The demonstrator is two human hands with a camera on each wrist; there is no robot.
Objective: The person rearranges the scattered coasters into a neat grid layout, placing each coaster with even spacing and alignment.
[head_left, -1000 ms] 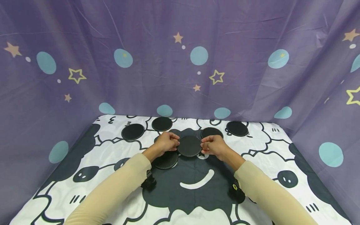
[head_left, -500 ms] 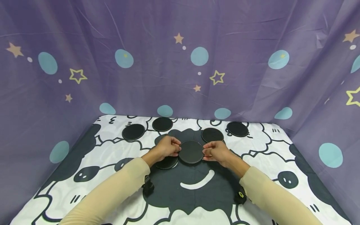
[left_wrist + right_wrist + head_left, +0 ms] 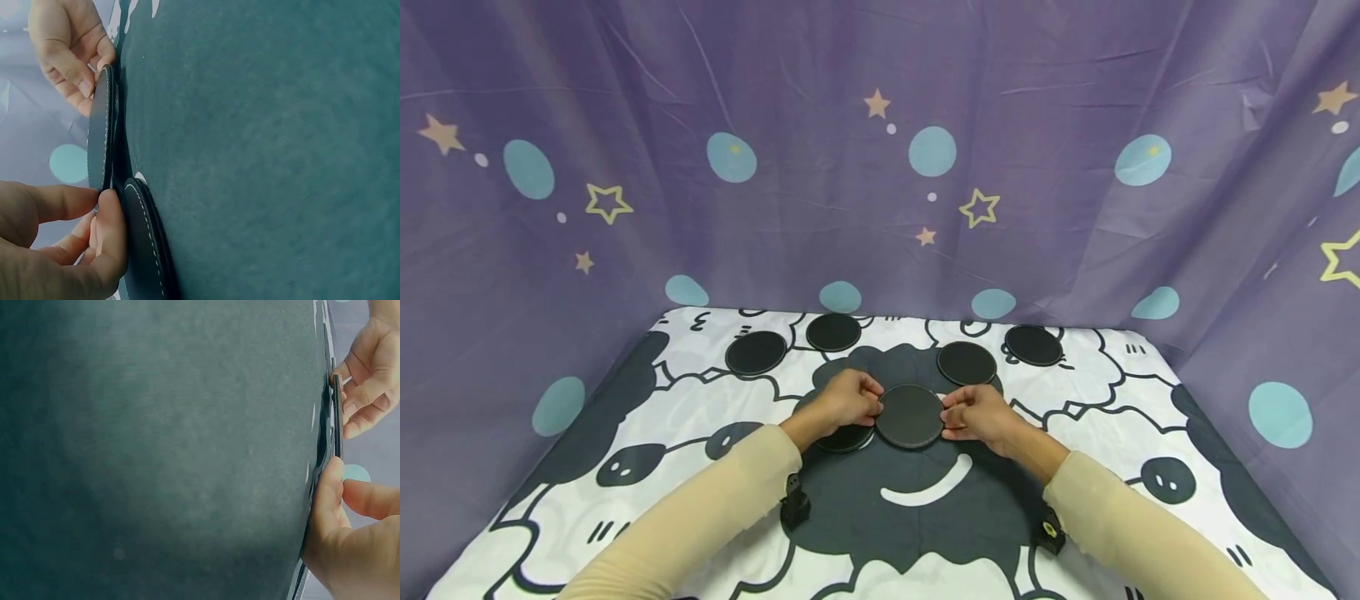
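Observation:
Between my hands is a round black coaster [image 3: 910, 417] with pale stitching along its edge, as the left wrist view shows on the same coaster [image 3: 100, 140]. My left hand [image 3: 847, 400] pinches its left edge between thumb and fingers. On the opposite edge, my right hand [image 3: 981, 417] grips it the same way. Seen edge-on in the right wrist view, the coaster [image 3: 338, 415] looks held slightly above the cloth. Under my left hand lies another stitched coaster [image 3: 844, 439], partly hidden. A further coaster [image 3: 967, 363] lies just behind my right hand.
Three more black coasters lie farther back: a left coaster [image 3: 756, 352], a back coaster [image 3: 833, 332] and a right coaster [image 3: 1033, 345]. A white and dark cartoon-sheep cloth [image 3: 917, 533] covers the table. A purple patterned curtain [image 3: 820, 208] hangs behind and at the sides.
Both hands have drawn the held coaster toward me, away from the back of the table. The coaster behind my right hand shows more fully now. The other coasters stay in place.

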